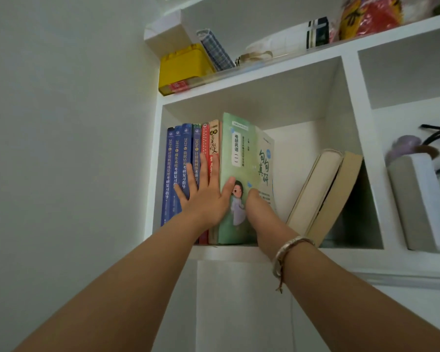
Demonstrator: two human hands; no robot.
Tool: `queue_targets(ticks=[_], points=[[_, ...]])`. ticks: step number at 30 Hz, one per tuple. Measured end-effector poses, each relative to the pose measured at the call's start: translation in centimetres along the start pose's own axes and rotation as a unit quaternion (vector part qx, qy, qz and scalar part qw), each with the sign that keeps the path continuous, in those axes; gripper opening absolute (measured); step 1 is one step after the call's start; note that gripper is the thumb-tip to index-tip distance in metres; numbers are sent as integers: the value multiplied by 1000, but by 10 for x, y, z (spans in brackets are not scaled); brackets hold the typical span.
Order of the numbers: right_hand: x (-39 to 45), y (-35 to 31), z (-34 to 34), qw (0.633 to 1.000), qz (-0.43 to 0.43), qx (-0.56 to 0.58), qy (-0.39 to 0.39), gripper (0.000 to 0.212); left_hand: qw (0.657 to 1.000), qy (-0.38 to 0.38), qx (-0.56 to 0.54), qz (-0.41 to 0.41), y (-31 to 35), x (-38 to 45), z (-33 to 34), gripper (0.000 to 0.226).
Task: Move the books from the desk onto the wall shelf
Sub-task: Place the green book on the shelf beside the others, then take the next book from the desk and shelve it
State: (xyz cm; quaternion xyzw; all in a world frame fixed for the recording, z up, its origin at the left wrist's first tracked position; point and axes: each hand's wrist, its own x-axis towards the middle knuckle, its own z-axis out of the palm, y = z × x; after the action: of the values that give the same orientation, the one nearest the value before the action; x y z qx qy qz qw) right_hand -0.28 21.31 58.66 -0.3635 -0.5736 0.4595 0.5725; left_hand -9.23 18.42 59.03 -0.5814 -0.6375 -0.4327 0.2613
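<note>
Both forearms are stretched up from the lower frame toward the wall shelf (239, 252) at centre. Fingers of the left hand (203, 196) are spread flat against the blue books (178, 171), with the thumb laid on the green book (235, 174). Right hand (261, 207) is pressed to that book's right cover; its fingers are hidden, so their state cannot be told. To seat the green book well, the row should be braced while it is pushed upright and back, clear of the leaning books (324, 191).
</note>
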Motion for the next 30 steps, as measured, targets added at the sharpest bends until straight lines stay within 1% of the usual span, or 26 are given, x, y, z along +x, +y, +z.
queue_targets(ticks=[3,5,7,8,9,10,12,15,18,20,21,24,26,28,30], points=[[1,1,0,1000,3,19,11,52,999,18,40,-16,3,0,8,67],[-10,1,-7,999,-29,10,15,49,997,37,59,-19,7,-2,10,69],[-11,9,-14,998,-60,6,-8,48,998,51,41,7,8,-6,13,70],[-16,9,-15,997,-71,14,-2,47,998,56,24,27,7,-10,15,70],[-18,9,-17,996,-85,-5,-1,46,997,59,12,44,5,-16,17,71],[-19,7,-18,996,-86,-10,-4,46,997,59,8,55,3,-22,20,72],[-22,4,-16,997,-63,34,-10,46,996,56,19,63,-1,-32,25,75],[-26,5,-20,996,-70,47,-33,46,997,42,45,36,3,-34,28,79],[-38,5,-27,992,-77,85,-53,31,997,11,76,-12,20,-30,30,78],[-43,4,-29,989,-76,114,-64,27,997,-8,65,-30,28,-28,30,81],[-45,5,-30,988,-80,116,-69,30,998,-17,57,-31,29,-27,28,83],[-57,9,-36,987,-82,108,-84,42,998,-38,42,-3,24,-32,15,78],[-70,12,-44,986,-89,97,-98,38,999,-44,21,17,21,-46,4,73],[-90,15,-56,986,-96,81,-108,31,999,-23,-18,20,19,-66,-5,71],[-110,20,-71,987,-103,64,-103,35,998,18,-64,23,19,-92,-9,63]])
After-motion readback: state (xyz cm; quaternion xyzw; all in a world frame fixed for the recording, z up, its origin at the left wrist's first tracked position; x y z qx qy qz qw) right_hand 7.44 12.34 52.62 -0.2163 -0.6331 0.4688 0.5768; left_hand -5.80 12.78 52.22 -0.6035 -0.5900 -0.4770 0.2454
